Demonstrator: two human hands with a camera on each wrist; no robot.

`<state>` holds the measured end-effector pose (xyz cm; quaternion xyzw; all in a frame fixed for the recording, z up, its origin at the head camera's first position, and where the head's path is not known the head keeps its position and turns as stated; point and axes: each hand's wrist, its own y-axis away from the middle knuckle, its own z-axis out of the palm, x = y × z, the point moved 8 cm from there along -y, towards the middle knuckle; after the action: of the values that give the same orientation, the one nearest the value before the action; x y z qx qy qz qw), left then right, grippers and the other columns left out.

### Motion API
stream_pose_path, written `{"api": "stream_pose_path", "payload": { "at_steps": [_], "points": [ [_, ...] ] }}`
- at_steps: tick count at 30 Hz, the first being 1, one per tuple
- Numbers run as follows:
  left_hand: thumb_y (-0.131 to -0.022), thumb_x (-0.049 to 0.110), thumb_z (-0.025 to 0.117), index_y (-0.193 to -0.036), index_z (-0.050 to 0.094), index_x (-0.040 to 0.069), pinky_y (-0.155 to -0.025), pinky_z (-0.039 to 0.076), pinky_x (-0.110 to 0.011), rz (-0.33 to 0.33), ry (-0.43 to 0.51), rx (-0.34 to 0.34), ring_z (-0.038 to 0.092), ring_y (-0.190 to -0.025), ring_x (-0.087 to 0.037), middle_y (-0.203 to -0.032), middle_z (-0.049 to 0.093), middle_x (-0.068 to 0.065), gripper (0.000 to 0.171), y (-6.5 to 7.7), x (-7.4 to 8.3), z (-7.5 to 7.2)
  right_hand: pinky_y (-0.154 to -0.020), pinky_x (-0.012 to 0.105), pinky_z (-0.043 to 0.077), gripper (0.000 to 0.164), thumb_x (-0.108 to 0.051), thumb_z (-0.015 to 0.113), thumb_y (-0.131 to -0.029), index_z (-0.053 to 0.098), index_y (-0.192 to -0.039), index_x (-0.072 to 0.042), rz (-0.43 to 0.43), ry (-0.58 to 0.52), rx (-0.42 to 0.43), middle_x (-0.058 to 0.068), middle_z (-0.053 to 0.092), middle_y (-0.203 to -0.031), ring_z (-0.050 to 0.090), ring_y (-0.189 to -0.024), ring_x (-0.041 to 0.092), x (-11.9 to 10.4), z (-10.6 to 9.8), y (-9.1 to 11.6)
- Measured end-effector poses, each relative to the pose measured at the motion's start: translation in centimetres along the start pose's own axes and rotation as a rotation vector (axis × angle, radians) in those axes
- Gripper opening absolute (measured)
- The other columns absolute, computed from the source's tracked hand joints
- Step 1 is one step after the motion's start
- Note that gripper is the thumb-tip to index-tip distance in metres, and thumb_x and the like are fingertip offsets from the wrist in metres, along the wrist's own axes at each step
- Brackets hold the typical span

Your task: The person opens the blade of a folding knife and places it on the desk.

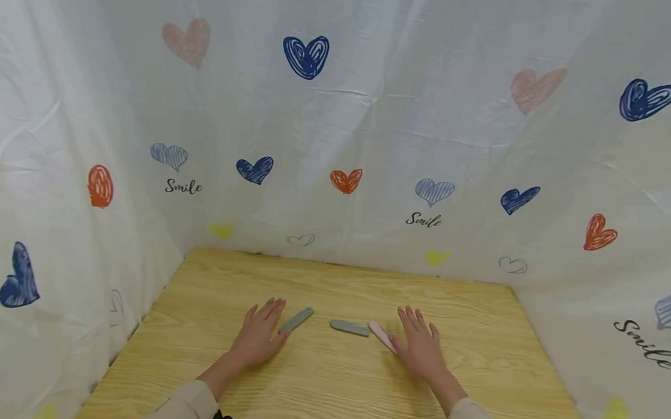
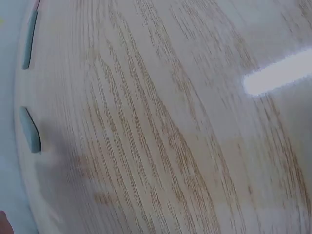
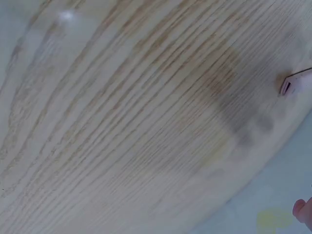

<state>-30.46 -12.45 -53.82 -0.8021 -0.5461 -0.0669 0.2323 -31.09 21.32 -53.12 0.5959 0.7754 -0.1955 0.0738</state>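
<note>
Judging remotely, I see nothing lifted: left hand [image 1: 260, 336] released, green handle [image 1: 297, 319] at its two o'clock; right hand [image 1: 419, 349] released, pink handle [image 1: 381, 334] and second green handle [image 1: 350, 328] at nine.

On the wood-grain table [image 1: 321, 392] we see a green bar [image 1: 297, 319] lying slanted, a second green bar [image 1: 348, 327] to its right, and a pink bar [image 1: 381, 336] just beside the second.
</note>
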Motion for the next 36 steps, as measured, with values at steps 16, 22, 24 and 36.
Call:
{"api": "stream_pose_path", "payload": {
  "at_steps": [16, 22, 24, 36],
  "points": [
    [-0.093, 0.032, 0.064, -0.145, 0.040, 0.002, -0.114, 0.028, -0.058, 0.003, -0.006, -0.012, 0.037, -0.141, -0.033, -0.149, 0.045, -0.015, 0.065, -0.1, 0.4, 0.9, -0.112, 0.065, 0.023, 0.067, -0.040, 0.057, -0.096, 0.034, -0.151, -0.012, -0.116, 0.014, -0.112, 0.014, 0.034, -0.156, 0.029, -0.146, 0.034, -5.7, 3.0, -3.3],
    [-0.091, 0.034, 0.065, -0.146, 0.041, 0.004, -0.110, 0.032, -0.060, -0.030, -0.027, -0.006, 0.037, -0.139, -0.040, -0.148, 0.044, -0.019, 0.066, 0.2, 0.0, 1.0, -0.114, 0.063, 0.022, 0.067, -0.041, 0.056, -0.096, 0.032, -0.152, -0.014, -0.135, 0.018, -0.141, 0.012, 0.032, -0.158, 0.026, -0.147, 0.031, -7.1, 4.1, -4.2],
    [-0.090, 0.035, 0.066, -0.145, 0.042, 0.004, -0.108, 0.032, -0.062, -0.045, -0.031, 0.003, 0.037, -0.138, -0.041, -0.147, 0.044, -0.021, 0.067, 0.3, -0.2, 0.9, -0.114, 0.064, 0.021, 0.067, -0.041, 0.056, -0.096, 0.032, -0.152, -0.014, -0.147, 0.010, -0.155, 0.012, 0.031, -0.158, 0.025, -0.147, 0.032, -7.6, 4.6, -4.5],
    [-0.093, 0.035, 0.062, -0.148, 0.034, 0.001, -0.114, 0.027, -0.058, -0.046, -0.200, -0.019, 0.034, -0.142, -0.034, -0.152, 0.038, -0.019, 0.071, 0.6, 0.3, 3.1, -0.115, 0.064, 0.019, 0.066, -0.042, 0.053, -0.097, 0.030, -0.153, -0.015, -0.152, -0.004, -0.250, 0.011, 0.029, -0.159, 0.024, -0.148, 0.032, -10.6, 7.7, -5.2]
  ]
}}
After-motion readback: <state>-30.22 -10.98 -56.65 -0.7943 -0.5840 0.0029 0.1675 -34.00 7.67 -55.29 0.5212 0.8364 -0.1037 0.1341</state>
